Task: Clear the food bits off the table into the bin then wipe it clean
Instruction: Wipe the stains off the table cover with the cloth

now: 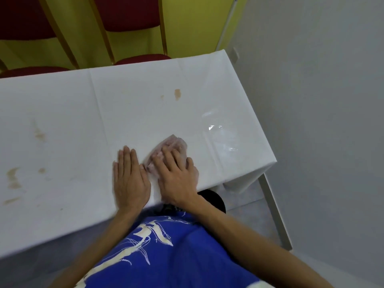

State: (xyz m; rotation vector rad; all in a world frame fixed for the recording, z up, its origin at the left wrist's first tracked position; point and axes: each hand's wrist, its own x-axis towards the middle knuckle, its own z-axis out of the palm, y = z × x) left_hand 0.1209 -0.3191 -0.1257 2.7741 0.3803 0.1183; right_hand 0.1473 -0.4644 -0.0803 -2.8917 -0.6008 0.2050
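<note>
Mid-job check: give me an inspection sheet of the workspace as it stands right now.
Surface: white covered table, brown smears at left and far middle, glossy patch at right.
Job's things: crumpled pinkish wiping cloth under the right hand; dark round object below the near edge, possibly the bin.
Clutter: nothing seen.
Grippers: left hand flat on the table; right hand pressing the cloth, fingers straight.
Cables: nothing seen.
Surroundings: red-cushioned gold-framed chairs beyond the far edge; grey wall at right.

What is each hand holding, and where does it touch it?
The right hand presses flat on top of the crumpled pink cloth, not gripping it. The left hand lies flat on the table, holding nothing.
</note>
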